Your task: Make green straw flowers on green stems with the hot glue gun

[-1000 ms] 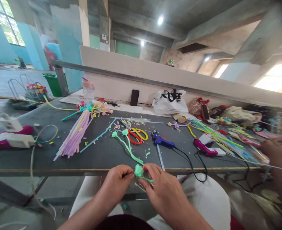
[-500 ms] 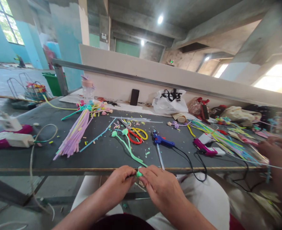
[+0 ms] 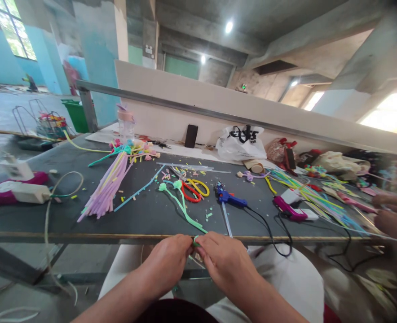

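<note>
My left hand (image 3: 169,262) and my right hand (image 3: 223,262) meet just below the table's front edge, fingers pinched together on a small green foam flower (image 3: 196,241) that is almost hidden between them. Two finished green stems (image 3: 181,206) with rolled heads lie on the dark table (image 3: 144,215) right behind the hands. Red and yellow scissors (image 3: 193,190) rest beside the stems, and a blue glue gun (image 3: 228,198) with a black cord lies to their right.
A bundle of purple and pink straws (image 3: 106,188) lies at the left, near a white power strip (image 3: 26,193). A pink glue gun (image 3: 289,210) and several coloured straws (image 3: 316,197) lie right. Another person's hands (image 3: 392,213) work at the far right edge. A white bag (image 3: 240,143) and phone (image 3: 191,136) stand at the back.
My hands have closed together over the green flower, which showed clearly between the fingers a second ago and is now nearly covered. The view shifted slightly.
</note>
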{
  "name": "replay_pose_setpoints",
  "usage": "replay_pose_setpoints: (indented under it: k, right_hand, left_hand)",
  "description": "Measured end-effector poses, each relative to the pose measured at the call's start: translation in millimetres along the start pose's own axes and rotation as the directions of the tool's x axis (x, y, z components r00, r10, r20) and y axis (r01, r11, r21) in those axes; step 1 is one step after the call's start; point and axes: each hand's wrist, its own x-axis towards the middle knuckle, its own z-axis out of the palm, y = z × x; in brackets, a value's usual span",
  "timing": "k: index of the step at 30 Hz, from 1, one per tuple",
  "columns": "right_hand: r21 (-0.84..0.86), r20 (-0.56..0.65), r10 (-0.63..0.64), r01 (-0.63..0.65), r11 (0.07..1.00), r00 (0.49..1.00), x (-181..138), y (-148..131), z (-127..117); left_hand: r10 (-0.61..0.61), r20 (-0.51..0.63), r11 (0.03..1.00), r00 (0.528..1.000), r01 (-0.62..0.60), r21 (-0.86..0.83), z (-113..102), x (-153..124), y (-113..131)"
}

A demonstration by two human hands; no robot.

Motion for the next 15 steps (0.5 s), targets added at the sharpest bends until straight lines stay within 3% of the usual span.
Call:
replay_pose_setpoints:
  k: [4,8,15]
  right_hand:
    - [0.043,0.047,0.026,-0.028,0.999,0.999,1.8,0.3,-4.0]
    - [0.067,0.061,0.065,-0.069,0.995,0.996,0.3,-0.3,-12.2]
    - [0.016,0.088,0.055,-0.057,0.998,0.995,-1.6,0.5,-13.1]
  left_hand:
    - [-0.043,-0.063,0.989,0.997,0.034,-0.146,0.1,1.8,0.2]
    - [-0.135,-0.034,0.944,0.990,0.119,-0.307,-2.1,5.0,1.9]
    - [-0.152,0.030,0.937,0.988,0.154,-0.315,-10.3,5.4,11.5]
